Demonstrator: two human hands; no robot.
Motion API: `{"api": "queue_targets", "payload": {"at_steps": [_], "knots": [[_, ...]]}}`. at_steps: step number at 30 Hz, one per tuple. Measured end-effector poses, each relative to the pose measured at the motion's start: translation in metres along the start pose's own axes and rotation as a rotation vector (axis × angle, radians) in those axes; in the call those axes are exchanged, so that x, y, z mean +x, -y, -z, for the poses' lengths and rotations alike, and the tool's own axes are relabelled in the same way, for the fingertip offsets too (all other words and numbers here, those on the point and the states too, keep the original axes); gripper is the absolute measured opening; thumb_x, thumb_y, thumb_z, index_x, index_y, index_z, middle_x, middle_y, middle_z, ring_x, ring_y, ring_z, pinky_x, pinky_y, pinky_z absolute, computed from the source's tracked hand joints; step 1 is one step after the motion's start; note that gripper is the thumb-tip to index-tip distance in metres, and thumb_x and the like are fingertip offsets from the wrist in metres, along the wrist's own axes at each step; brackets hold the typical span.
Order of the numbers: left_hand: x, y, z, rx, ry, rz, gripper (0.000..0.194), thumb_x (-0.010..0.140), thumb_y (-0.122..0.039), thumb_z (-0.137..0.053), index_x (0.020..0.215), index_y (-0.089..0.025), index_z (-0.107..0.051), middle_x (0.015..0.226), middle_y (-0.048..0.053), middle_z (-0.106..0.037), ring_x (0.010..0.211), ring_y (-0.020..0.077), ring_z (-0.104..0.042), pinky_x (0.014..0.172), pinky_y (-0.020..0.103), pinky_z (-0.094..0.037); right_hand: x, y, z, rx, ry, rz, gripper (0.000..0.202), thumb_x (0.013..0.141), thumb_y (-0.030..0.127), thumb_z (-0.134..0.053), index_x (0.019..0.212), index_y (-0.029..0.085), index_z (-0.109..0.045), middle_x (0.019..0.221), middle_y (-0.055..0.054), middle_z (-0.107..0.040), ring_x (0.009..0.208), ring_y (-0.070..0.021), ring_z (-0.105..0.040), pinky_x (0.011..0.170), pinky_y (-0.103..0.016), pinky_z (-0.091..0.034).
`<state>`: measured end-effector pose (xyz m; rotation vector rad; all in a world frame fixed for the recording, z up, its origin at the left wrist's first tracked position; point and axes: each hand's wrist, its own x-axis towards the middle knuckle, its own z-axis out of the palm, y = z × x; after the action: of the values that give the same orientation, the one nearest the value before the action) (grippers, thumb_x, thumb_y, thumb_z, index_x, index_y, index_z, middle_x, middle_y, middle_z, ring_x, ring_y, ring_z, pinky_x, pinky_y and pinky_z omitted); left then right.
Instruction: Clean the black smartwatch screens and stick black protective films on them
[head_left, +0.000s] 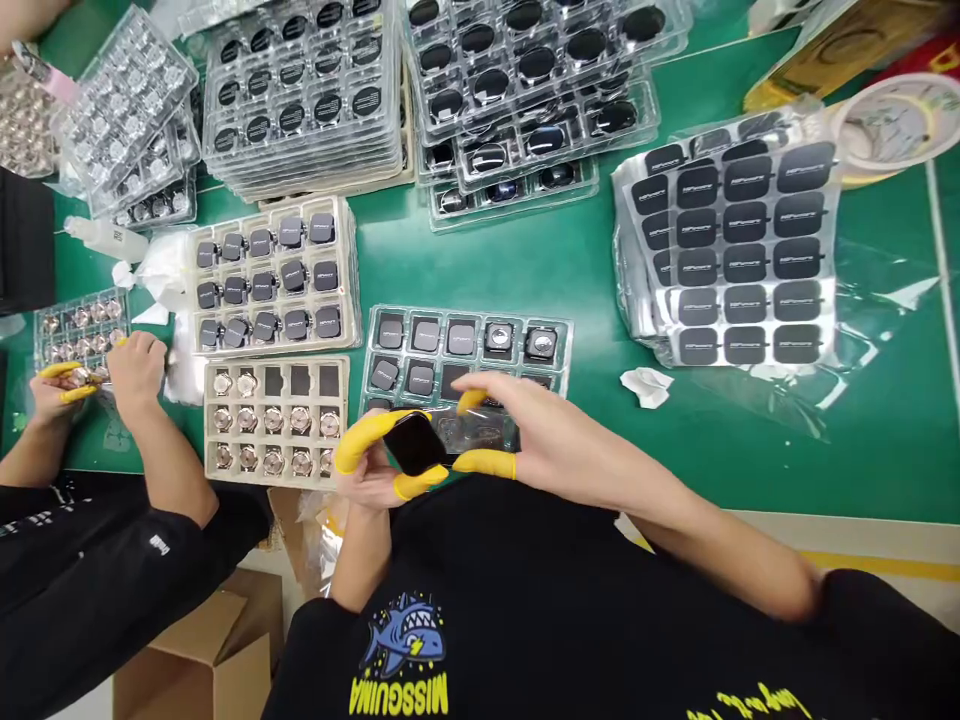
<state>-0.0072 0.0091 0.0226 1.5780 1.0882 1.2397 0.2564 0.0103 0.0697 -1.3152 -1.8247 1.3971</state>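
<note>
My left hand (371, 465), with yellow finger cots on, is closed on a square black smartwatch case (415, 443), its dark glossy face turned up. Just to the right of it, my right hand (536, 425) has its yellow-capped thumb and forefinger spread apart, with nothing visible gripped between them. Under both hands lies a clear compartment tray (471, 317) holding square watch parts, some covered by dark printed stickers and two with bare round sensor backs. My hands hide part of its lower rows.
Left of me, a co-worker's hands (139, 370) handle a watch over another tray. A beige tray of rose-gold watches (274, 420) sits nearby. Stacked clear trays (300, 110) stand behind. Sheets of dark stickers (746, 240), crumpled paper (646, 387) and tape rolls (896, 125) lie right.
</note>
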Motion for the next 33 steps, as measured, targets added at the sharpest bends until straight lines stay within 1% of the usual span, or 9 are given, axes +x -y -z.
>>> {"api": "queue_targets", "payload": {"at_steps": [3,5,9,11,15,19,22,26,33], "knots": [[0.000,-0.005,0.009,-0.016,0.013,0.000,0.045,0.109,-0.045,-0.076,0.145,-0.019,-0.070,0.148,0.013,-0.073,0.128,0.0303,-0.075,0.106,0.053,-0.070,0.013,-0.004,-0.003,0.143,0.200,-0.108,0.025,0.106,0.048,-0.072,0.117,0.026,-0.068,0.108,-0.004,-0.081,0.095,-0.0268,-0.074,0.085,-0.041,-0.055],[-0.001,-0.008,0.014,-0.041,0.010,-0.009,0.049,0.104,-0.051,-0.082,0.142,-0.022,-0.072,0.141,0.012,-0.076,0.122,0.0297,-0.077,0.107,0.055,-0.069,0.017,-0.009,-0.002,0.236,0.232,-0.134,0.027,0.108,0.052,-0.066,0.108,0.025,-0.069,0.101,-0.003,-0.079,0.090,-0.0250,-0.072,0.083,-0.040,-0.053],[-0.001,-0.009,0.015,-0.114,-0.014,-0.061,0.062,0.084,-0.073,-0.094,0.127,-0.031,-0.079,0.102,0.002,-0.079,0.093,0.0234,-0.080,0.114,0.064,-0.066,0.020,-0.016,0.006,0.329,0.221,-0.183,0.038,0.102,0.062,-0.073,0.102,0.024,-0.075,0.100,-0.005,-0.080,0.090,-0.0249,-0.070,0.083,-0.038,-0.054],[-0.001,-0.007,0.013,-0.201,0.024,-0.099,0.059,0.085,-0.072,-0.094,0.124,-0.030,-0.080,0.095,0.002,-0.080,0.089,0.0217,-0.079,0.109,0.059,-0.069,0.020,-0.017,0.011,0.325,0.227,-0.187,0.041,0.101,0.065,-0.074,0.102,0.024,-0.077,0.099,-0.005,-0.080,0.089,-0.0249,-0.070,0.082,-0.037,-0.053],[0.001,-0.001,0.011,-0.349,0.223,-0.133,0.061,0.084,-0.057,-0.101,0.131,-0.025,-0.080,0.105,0.008,-0.083,0.082,0.0194,-0.078,0.074,0.034,-0.068,0.022,-0.018,0.020,0.296,0.284,-0.137,0.044,0.103,0.067,-0.072,0.101,0.024,-0.080,0.098,-0.005,-0.082,0.089,-0.0247,-0.071,0.082,-0.037,-0.054],[0.000,0.001,0.013,-0.226,0.264,-0.160,0.065,0.083,-0.054,-0.103,0.135,-0.022,-0.079,0.106,0.009,-0.082,0.088,0.0209,-0.079,0.074,0.032,-0.067,0.024,-0.021,0.025,0.245,0.300,-0.106,0.046,0.105,0.068,-0.067,0.105,0.024,-0.080,0.102,-0.006,-0.084,0.091,-0.0265,-0.075,0.082,-0.038,-0.056],[0.000,-0.002,0.012,-0.142,0.272,-0.199,0.065,0.084,-0.052,-0.102,0.136,-0.020,-0.079,0.106,0.010,-0.083,0.090,0.0212,-0.080,0.077,0.033,-0.069,0.023,-0.022,0.026,0.172,0.264,-0.029,0.039,0.108,0.060,-0.065,0.116,0.025,-0.079,0.117,-0.009,-0.085,0.104,-0.0289,-0.078,0.091,-0.042,-0.058],[0.004,-0.009,0.007,-0.081,0.293,-0.231,0.065,0.085,-0.049,-0.102,0.138,-0.020,-0.078,0.107,0.010,-0.084,0.093,0.0222,-0.082,0.078,0.033,-0.069,0.024,-0.016,0.024,0.130,0.122,0.112,0.032,0.109,0.053,-0.069,0.125,0.026,-0.076,0.134,-0.012,-0.080,0.125,-0.0312,-0.075,0.108,-0.048,-0.057],[0.009,-0.015,0.002,-0.024,0.341,-0.282,0.073,0.081,-0.050,-0.104,0.141,-0.020,-0.076,0.107,0.010,-0.085,0.092,0.0218,-0.082,0.080,0.032,-0.070,0.037,-0.001,0.023,0.110,0.068,0.162,0.018,0.110,0.043,-0.067,0.106,0.026,-0.074,0.110,-0.007,-0.078,0.102,-0.0251,-0.072,0.090,-0.039,-0.056]]}}
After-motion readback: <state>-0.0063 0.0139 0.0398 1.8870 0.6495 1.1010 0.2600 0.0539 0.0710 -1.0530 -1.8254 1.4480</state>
